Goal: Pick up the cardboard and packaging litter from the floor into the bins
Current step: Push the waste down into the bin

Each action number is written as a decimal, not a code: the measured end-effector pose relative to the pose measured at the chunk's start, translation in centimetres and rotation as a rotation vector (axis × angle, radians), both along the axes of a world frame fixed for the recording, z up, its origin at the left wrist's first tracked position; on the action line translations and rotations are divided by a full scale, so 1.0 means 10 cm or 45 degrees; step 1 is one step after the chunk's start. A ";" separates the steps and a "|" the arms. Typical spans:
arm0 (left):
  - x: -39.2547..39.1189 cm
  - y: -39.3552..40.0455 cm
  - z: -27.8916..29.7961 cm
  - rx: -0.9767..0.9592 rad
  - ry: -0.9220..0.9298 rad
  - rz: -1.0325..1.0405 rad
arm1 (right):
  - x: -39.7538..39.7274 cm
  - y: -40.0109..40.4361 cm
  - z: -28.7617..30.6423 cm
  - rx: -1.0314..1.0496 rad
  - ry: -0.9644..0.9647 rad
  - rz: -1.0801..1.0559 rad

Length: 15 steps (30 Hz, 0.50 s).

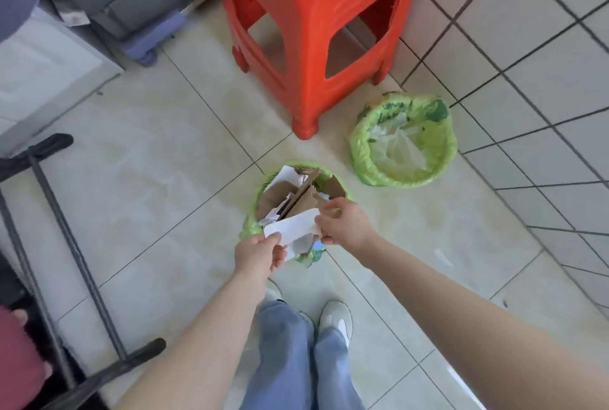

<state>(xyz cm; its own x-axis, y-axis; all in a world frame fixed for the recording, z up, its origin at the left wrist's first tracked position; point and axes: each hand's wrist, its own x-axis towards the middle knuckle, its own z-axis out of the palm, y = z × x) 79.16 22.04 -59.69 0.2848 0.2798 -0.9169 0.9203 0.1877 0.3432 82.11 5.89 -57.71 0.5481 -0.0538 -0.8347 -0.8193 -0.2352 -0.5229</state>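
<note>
Two hands hold one white paper scrap [291, 226] above the nearer green-lined bin [252, 211]: the left hand [258, 253] pinches its lower end, the right hand [342, 221] pinches its upper edge. That bin is packed with brown cardboard pieces [296, 197]. A second green-lined bin [403, 141], holding clear plastic, stands near it beside the white tiled wall [527, 63]. Both rest on a pale tiled floor [148, 162], with a red plastic stool [313, 23] behind and a black metal frame [66, 244] at left.
</note>
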 end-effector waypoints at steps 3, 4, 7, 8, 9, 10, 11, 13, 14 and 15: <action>0.14 0.01 -0.13 -0.072 0.037 0.145 | 0.23 0.10 -0.06 -0.109 -0.169 0.461; 0.18 0.01 -0.16 -0.090 0.052 0.164 | 0.30 0.14 -0.08 -0.195 -0.265 0.658; 0.26 0.01 -0.26 -0.019 -0.007 0.086 | 0.51 0.26 -0.17 -0.367 -0.498 1.068; 0.29 0.02 -0.30 0.027 -0.049 0.014 | 0.57 0.28 -0.21 -0.410 -0.529 1.150; 0.32 0.03 -0.33 0.064 -0.085 -0.070 | 0.64 0.30 -0.26 -0.469 -0.547 1.231; 0.34 0.04 -0.36 0.083 -0.105 -0.150 | 0.71 0.32 -0.32 -0.540 -0.568 1.308; 0.36 0.06 -0.40 0.090 -0.108 -0.219 | 0.77 0.33 -0.38 -0.614 -0.597 1.378; 0.39 0.09 -0.50 0.090 -0.114 -0.353 | 0.86 0.37 -0.49 -0.740 -0.662 1.509; 0.41 0.10 -0.54 0.107 -0.127 -0.459 | 0.88 0.39 -0.54 -0.784 -0.677 1.579; 0.41 0.12 -0.59 0.140 -0.152 -0.594 | 0.90 0.41 -0.59 -0.817 -0.685 1.653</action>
<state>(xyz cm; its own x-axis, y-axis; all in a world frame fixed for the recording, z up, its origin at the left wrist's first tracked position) 83.26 23.22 -65.54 0.5042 0.1904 -0.8423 0.8506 -0.2781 0.4463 91.12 9.96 -63.62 0.7185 0.4212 -0.5536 0.3653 -0.9057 -0.2149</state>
